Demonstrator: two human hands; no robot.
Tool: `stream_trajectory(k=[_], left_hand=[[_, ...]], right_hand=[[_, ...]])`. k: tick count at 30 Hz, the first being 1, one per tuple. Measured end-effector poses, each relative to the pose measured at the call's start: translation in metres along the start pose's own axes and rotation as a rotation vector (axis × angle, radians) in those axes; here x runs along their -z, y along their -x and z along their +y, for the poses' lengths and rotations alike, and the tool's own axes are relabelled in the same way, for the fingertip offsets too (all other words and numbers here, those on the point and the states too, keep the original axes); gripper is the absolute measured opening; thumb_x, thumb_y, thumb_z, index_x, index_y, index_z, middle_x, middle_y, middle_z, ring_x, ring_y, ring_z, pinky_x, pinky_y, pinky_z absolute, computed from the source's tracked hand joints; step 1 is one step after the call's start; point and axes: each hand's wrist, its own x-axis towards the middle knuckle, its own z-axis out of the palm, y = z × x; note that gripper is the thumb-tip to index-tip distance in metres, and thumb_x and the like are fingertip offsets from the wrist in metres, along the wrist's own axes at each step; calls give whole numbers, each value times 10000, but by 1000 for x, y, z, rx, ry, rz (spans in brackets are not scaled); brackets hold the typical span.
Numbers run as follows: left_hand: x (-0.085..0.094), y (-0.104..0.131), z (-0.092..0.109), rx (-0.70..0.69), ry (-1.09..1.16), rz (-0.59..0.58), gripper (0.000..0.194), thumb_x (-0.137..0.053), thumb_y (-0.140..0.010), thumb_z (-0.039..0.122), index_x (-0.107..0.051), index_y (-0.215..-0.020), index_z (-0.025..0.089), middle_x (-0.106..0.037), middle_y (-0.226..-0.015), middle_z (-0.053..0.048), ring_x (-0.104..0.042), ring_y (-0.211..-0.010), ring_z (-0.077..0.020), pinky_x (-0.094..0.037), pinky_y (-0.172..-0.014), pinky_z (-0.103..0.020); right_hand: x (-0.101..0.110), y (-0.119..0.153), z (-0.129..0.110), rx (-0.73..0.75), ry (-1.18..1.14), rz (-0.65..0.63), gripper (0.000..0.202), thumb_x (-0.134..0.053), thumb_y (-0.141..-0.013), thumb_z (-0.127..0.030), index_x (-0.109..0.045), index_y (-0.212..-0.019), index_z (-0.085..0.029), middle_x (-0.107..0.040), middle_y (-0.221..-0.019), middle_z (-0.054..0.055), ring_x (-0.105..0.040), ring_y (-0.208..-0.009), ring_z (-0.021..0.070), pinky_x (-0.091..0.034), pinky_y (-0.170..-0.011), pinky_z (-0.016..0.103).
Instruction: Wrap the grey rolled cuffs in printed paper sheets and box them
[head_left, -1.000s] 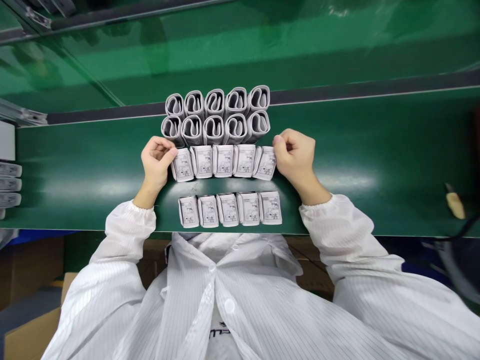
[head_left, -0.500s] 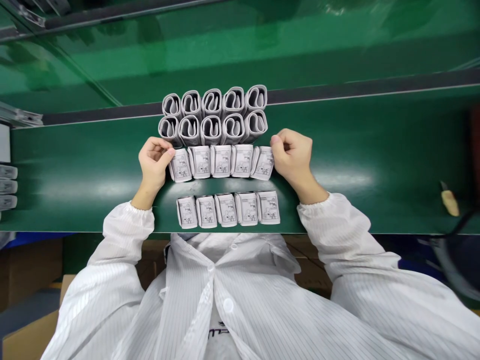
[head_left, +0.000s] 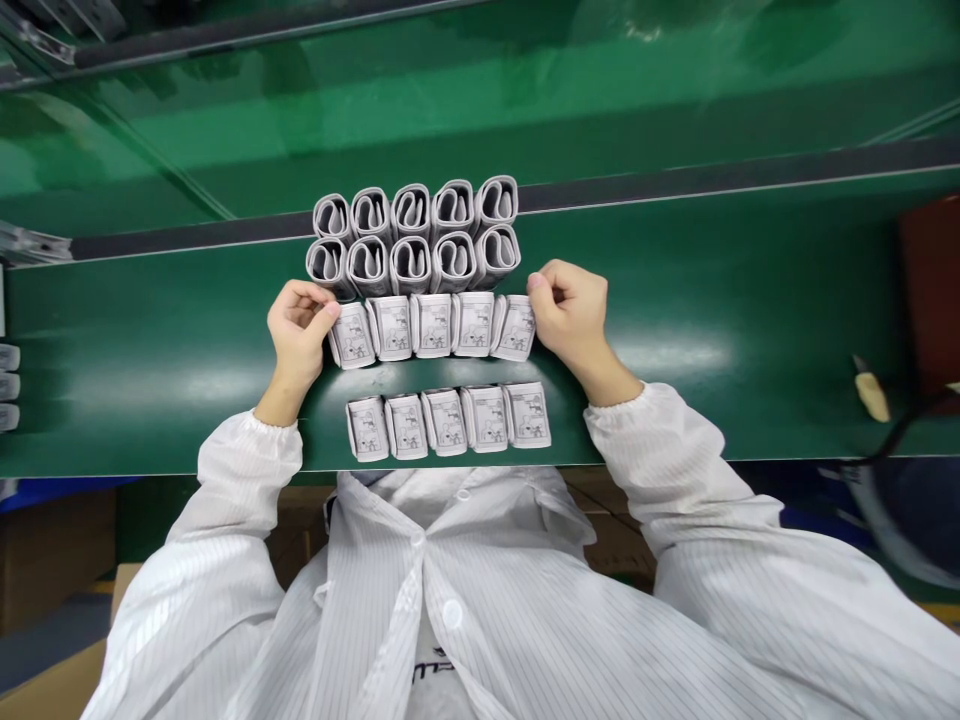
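My left hand is closed, with thumb and fingertips at the left end of a row of rolled grey cuffs, which look like blood pressure cuffs with a printed diagram. At the opposite end my right hand is curled, its thumb and forefinger against the last cuff. The cuffs between them stand side by side on the green bench. Behind this row rise two stacked rows of rolled cuffs, their spiral ends facing me. Closer to my body lies another row of printed cuffs.
A tool with a wooden handle lies on the green bench at the right. More grey pieces sit at the left edge. A dark rail runs along the bench's back, and a brown-red object stands far right.
The whole view has shifted slightly, so the bench and cuffs appear a little further left. Both hands stay at the two ends of the same row.
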Motion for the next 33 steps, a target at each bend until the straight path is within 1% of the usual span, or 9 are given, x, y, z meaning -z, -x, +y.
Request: stream_trajectory(k=[6, 12, 18, 24, 28, 33], left_hand=[[0, 0, 0, -4, 17, -3, 530, -1050, -767, 581, -652, -857, 243, -637, -786, 36, -659, -741, -123, -522, -704, -271], [1, 1, -1, 0, 0, -9, 554, -1040, -778, 595, -620, -865, 245, -617, -797, 35, -646, -750, -126, -524, -712, -281], [1, 1, -2, 1, -19, -2, 570, -1028, -777, 617, -602, -866, 250, -612, -815, 30, -635, -756, -133, -537, -736, -302], [1, 1, -2, -4, -11, -7, 553, -1029, -783, 607, -616, -865, 248, -614, -801, 31, -639, -753, -132, -527, -726, -296], [1, 1, -1, -8, -1, -7, 532, -1033, -782, 590, -633, -858, 249, -622, -790, 33, -647, -749, -133, -523, -719, -292], [1, 1, -2, -2, -10, -2, 548, -1034, -775, 612, -630, -856, 250, -620, -789, 32, -644, -746, -133, -525, -711, -295]], right_hand=[[1, -1, -2, 11, -7, 3, 639, -574, -1100, -713, -376, -664, -290, -456, -642, -3, -405, -614, 193, -373, -659, 422], [1, -1, -1, 13, 2, 1, 590, -581, -1097, -647, -378, -671, -292, -469, -650, 5, -407, -618, 200, -376, -655, 422], [2, 0, 2, -21, 41, -24, 600, -579, -1093, -674, -383, -683, -281, -458, -657, 5, -418, -649, 201, -402, -678, 418], [1, 0, 2, 12, 1, -7, 608, -597, -1101, -666, -384, -676, -286, -454, -650, 3, -409, -626, 199, -378, -663, 424], [1, 0, 1, 7, 24, -8, 612, -580, -1099, -682, -381, -672, -291, -465, -648, 7, -419, -621, 203, -384, -657, 426], [2, 0, 1, 10, 28, -17, 585, -588, -1103, -638, -385, -683, -284, -463, -657, 6, -426, -634, 201, -400, -672, 425]])
